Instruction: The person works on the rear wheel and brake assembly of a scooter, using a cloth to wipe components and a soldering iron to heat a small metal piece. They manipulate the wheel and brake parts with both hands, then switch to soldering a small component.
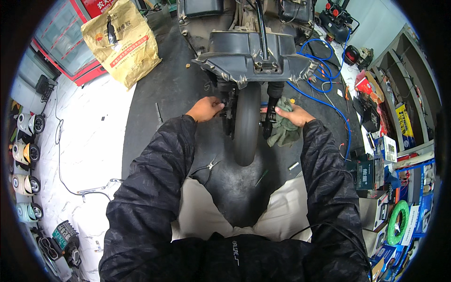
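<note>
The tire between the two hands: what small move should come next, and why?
Probably a light wipe beside the tire with the gray-green cloth: the right hand holds it right by the dark parts on that side, while the left hand is at the parts on the other side and might help steady things.

Black tyre [246, 127], grey-green cloth [283, 130].
My sleeves [155, 169] are black with a dark mottled pattern; my trousers [199, 207] off-white; the hose [349, 134] bright blue.
</note>
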Available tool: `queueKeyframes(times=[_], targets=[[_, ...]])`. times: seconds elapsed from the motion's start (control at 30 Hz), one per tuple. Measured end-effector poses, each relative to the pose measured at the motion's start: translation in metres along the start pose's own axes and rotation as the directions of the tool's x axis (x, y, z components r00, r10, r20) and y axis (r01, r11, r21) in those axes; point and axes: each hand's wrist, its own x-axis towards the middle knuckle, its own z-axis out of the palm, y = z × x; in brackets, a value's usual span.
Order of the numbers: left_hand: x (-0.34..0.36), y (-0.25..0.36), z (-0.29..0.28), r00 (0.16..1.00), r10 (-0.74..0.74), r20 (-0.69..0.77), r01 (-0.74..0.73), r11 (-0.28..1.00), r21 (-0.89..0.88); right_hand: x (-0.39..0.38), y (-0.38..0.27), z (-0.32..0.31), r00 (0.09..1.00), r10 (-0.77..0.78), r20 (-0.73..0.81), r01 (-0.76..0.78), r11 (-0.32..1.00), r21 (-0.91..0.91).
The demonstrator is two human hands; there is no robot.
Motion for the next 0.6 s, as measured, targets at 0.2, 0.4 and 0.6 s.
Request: queueKeyframes(times=[0.2, 0.4, 0.6], targets=[[-0.005, -0.003, -0.001, 0.993, 0.025, 0.112, -0.024, 1.000, -0.008, 0.021, 0.005, -0.005, 0.999, 0.008, -0.033, -0.007, 0.999, 0.039], [-0.006, -0.006, -0.001, 0.990, 0.006, 0.139, 0.011, 0.992, -0.124, 0.019, 0.001, -0.005, 0.997, -0.014, -0.076, 0.018, 0.999, 0.042], [-0.005, -0.003, -0.005, 0.987, -0.024, 0.158, 0.037, 0.996, -0.081, 0.015, -0.001, -0.009, 0.998, -0.054, -0.029, 0.054, 0.999, -0.010]])
